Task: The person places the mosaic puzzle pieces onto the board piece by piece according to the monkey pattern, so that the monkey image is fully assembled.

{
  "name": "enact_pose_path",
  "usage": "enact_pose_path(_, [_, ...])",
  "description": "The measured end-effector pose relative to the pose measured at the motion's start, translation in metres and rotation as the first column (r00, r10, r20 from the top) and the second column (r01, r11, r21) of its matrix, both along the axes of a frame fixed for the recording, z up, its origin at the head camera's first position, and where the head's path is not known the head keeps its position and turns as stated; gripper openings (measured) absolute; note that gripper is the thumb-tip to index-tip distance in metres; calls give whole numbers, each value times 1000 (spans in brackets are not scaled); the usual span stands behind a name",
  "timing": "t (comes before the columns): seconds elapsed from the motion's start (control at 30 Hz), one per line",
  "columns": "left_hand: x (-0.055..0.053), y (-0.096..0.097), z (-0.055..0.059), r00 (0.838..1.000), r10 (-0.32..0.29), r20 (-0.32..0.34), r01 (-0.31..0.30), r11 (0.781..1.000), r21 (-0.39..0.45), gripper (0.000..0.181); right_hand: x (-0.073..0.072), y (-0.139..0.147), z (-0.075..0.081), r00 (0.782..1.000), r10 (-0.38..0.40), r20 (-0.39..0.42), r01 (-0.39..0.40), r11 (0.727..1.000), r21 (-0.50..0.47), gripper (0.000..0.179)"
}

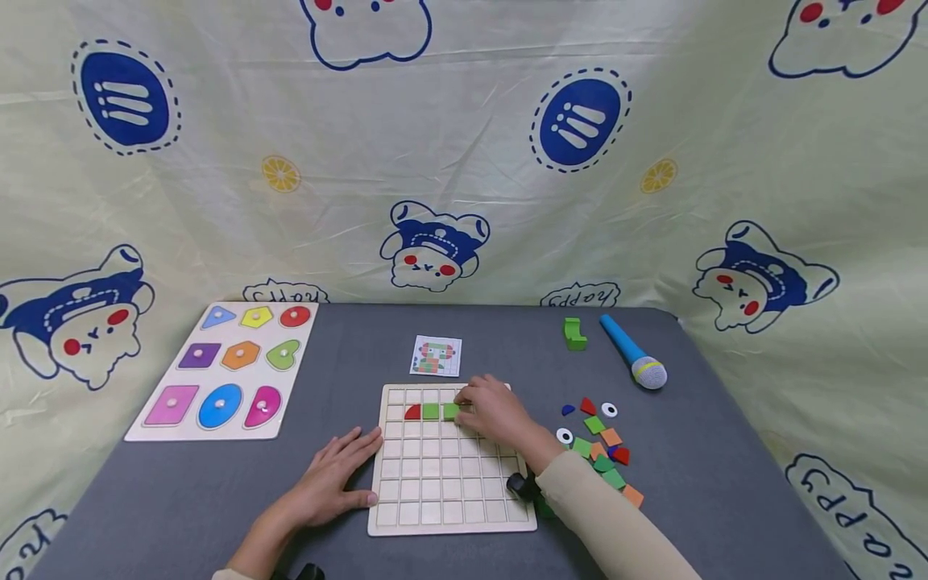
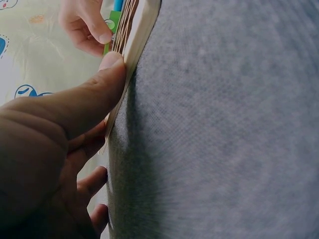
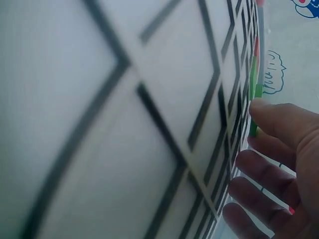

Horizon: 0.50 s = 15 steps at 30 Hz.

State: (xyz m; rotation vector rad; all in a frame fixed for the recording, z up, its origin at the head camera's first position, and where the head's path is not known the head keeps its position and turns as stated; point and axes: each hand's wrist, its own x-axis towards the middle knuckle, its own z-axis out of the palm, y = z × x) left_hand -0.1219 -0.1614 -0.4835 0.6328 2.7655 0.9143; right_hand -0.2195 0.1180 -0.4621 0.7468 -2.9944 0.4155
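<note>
A pale wooden grid board (image 1: 453, 490) lies in the middle of the table. In its second row sit a red quarter-round tile (image 1: 412, 412) and, beside it, a green square tile (image 1: 431, 412). Just right of these, my right hand (image 1: 495, 411) pinches another green square tile (image 3: 258, 91) between thumb and forefinger, low over the board. In the right wrist view the other fingers hang apart from it. My left hand (image 1: 329, 477) rests at the board's left edge, fingers extended, with the thumb (image 2: 112, 74) touching the rim.
A printed pattern card (image 1: 436, 356) lies behind the board. Loose coloured tiles (image 1: 611, 437) are scattered at right. A green block (image 1: 574, 333) and a blue toy microphone (image 1: 632, 350) lie farther back. A white shape puzzle (image 1: 163, 379) occupies the left.
</note>
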Motion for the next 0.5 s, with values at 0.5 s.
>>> enact_pose_path(0.5, [0,0,1,1000,9,15,-9,1000,2,80,-5,-4,-5,1000,16,-15,-16,999,36,24])
